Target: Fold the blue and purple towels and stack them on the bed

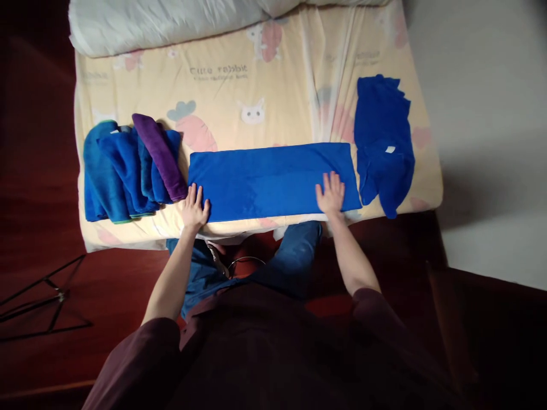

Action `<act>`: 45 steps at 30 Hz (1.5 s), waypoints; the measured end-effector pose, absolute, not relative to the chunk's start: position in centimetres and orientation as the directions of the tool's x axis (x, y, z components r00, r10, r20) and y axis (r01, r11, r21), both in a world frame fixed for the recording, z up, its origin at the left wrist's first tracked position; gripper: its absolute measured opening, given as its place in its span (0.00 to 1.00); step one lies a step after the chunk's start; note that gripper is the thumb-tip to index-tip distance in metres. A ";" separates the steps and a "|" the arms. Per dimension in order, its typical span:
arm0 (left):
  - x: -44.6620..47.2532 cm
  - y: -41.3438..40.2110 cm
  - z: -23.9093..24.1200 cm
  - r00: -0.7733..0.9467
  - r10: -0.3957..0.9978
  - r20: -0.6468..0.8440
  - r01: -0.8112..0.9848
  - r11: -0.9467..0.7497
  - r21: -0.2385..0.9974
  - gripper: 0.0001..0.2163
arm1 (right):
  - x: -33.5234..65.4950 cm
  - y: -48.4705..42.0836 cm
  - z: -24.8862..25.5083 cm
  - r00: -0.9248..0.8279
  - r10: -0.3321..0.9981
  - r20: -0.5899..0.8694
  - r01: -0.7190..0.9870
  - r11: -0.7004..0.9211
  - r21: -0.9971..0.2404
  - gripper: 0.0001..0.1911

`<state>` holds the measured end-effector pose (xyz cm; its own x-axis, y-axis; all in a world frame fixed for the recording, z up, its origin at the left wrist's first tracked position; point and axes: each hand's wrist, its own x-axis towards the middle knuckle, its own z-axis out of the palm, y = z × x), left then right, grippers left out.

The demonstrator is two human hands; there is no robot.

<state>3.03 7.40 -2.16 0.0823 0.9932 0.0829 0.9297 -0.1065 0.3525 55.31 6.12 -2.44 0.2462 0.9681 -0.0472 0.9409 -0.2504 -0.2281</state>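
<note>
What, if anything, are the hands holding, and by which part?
Nothing is held: the left hand rests open at the left end of the middle blue cloth, the right hand flat on it toward the right end.

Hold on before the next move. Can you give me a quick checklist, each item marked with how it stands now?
1. Flat blue cloth spread out: ok, a long rectangle.
2. Left hand placed: ok, open at the cloth's near left corner.
3. Right hand placed: ok, open and palm down near the right end.
4. Cloth fully on the yellow sheet: ok, its near edge lies inside the sheet's.
5. Purple cloth clear of the flat one: cannot tell, they lie very close.
6. Blue cloth on the right neat: not ok, its edges are uneven.
</note>
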 end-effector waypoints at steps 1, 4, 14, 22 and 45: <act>2.2 7.4 -2.2 0.062 0.995 0.078 0.934 -0.085 0.347 0.31 | 57.5 5.5 -2.6 0.328 0.944 -0.041 0.923 -0.329 -0.199 0.33; 1.1 7.3 -2.4 -0.043 0.995 0.086 0.945 0.012 0.326 0.32 | 62.3 3.7 -3.3 0.472 0.881 -0.023 0.869 -0.470 -0.156 0.33; 1.5 7.4 -2.8 -0.065 0.996 0.068 0.939 0.038 0.341 0.32 | 63.5 3.1 -4.2 0.485 0.874 -0.023 0.868 -0.484 -0.111 0.34; 9.0 4.7 -0.2 -0.009 0.990 0.138 0.928 -0.043 0.371 0.27 | 56.9 5.2 -0.8 0.431 0.886 0.172 0.897 -0.399 -0.190 0.29; 17.8 18.4 -3.6 0.249 0.960 0.128 0.859 -0.280 0.428 0.30 | 42.8 16.7 -2.7 -0.133 0.991 -0.007 0.933 0.123 -0.339 0.34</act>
